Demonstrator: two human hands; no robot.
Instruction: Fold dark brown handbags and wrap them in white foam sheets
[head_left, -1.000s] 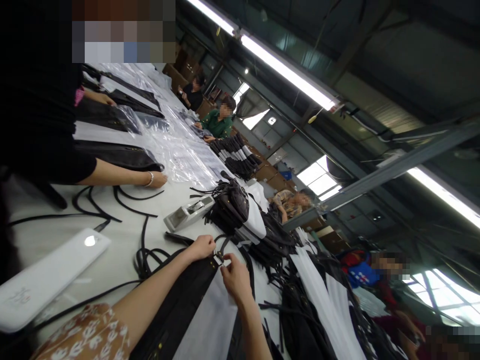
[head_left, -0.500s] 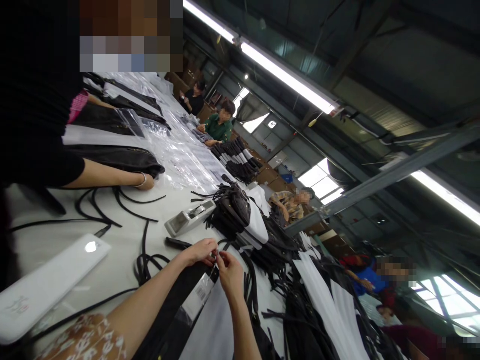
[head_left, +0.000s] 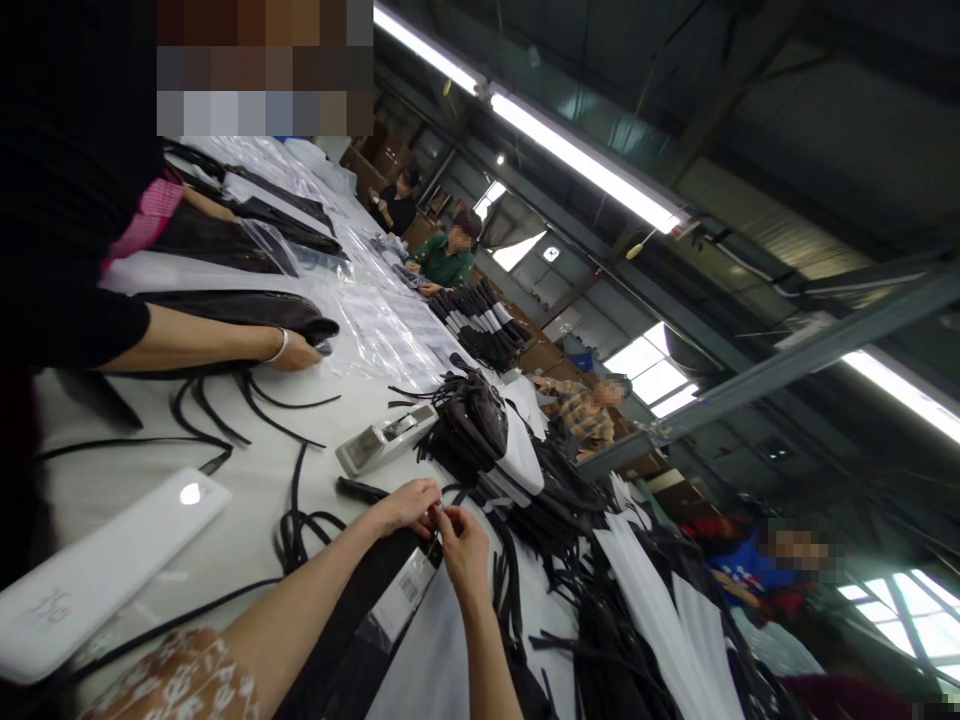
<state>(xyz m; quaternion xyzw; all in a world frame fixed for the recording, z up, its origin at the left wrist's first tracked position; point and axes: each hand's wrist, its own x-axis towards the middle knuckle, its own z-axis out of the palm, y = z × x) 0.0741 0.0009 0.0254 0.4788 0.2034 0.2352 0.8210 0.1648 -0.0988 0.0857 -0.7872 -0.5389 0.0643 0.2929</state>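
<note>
My left hand and my right hand meet fingertip to fingertip over the far end of a black, leather-like item. Both hands are closed in a pinch on something small that the fingers mostly hide. Just below them hangs a white barcode tag in a clear sleeve, lying on the black item. A pale white sheet lies along the item, beneath my right forearm.
A grey-white dispenser-like tool lies beyond my hands, beside stacked black strapped goods. A long white device and loose black straps are at left. A co-worker's hand touches another black item.
My hands stay pinched together, with only slight finger movement. The co-worker's braceleted hand has shifted slightly right at the end of the black item. The whole view has shifted a little.
</note>
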